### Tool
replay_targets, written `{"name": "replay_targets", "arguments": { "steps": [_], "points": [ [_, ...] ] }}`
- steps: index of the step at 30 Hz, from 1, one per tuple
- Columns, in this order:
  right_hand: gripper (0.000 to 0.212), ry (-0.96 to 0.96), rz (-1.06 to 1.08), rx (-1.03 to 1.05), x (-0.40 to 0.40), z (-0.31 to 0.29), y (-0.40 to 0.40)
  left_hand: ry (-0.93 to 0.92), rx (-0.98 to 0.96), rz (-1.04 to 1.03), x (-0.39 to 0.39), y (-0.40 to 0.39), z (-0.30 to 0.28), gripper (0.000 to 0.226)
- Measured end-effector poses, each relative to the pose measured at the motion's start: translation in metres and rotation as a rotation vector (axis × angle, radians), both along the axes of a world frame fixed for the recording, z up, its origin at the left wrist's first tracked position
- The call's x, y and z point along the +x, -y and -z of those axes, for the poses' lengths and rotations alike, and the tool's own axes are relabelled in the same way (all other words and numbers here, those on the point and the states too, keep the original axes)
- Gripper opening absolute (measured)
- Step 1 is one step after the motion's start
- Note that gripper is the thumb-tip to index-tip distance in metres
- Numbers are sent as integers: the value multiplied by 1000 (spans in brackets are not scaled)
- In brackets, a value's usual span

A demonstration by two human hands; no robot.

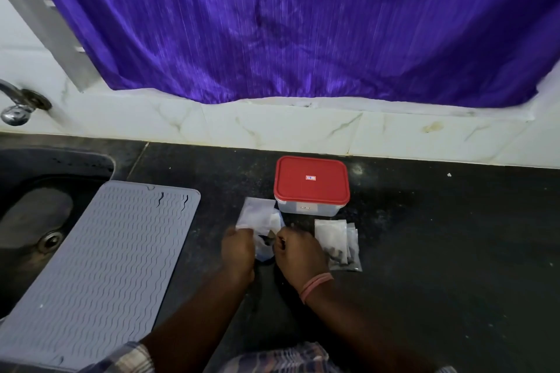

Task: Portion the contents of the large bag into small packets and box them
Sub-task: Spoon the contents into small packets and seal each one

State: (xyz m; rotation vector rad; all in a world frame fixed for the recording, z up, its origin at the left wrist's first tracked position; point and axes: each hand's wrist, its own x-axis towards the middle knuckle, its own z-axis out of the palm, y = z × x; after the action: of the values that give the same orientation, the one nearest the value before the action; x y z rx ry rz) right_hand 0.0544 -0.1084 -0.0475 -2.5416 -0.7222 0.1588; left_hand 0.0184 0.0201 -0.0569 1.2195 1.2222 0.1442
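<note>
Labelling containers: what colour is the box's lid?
Red lid, with a small sticker at its centre; head view.

We saw clear bag (263, 247) pinched between our hands at near edge of dark counter, crumpled, dark contents showing inside (kind not readable). Flat white empty packets (259, 212) lay just behind bag, touching box's left front corner. Box (311, 185) stood upright behind, clear body, red lid pressed on. Filled small packets (338, 244) lay stacked flat and fanned just right of bag, in front of box, dark bits gathered at near ends.
</note>
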Motion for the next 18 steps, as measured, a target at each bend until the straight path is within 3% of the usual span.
{"name": "replay_targets", "arguments": {
  "steps": [4, 7, 11, 15, 18],
  "points": [
    [22, -2, 40, 6, 1, 0, -1, -242, -96, 72, 14, -12, 21, 44],
    [21, -26, 53, 34, 3, -1, 0, -202, -155, -35, 14, -18, 20, 32],
    [17, 48, 10, 81, 2, 0, 0, -167, -198, -192, 22, -38, 49, 59],
    [4, 189, -109, -83, 7, 1, -6, -192, -202, -153, 23, -46, 47, 47],
    [22, 280, -185, -196, 14, 8, -14, -201, -204, -122, 28, -52, 44, 40]
  ]
}}
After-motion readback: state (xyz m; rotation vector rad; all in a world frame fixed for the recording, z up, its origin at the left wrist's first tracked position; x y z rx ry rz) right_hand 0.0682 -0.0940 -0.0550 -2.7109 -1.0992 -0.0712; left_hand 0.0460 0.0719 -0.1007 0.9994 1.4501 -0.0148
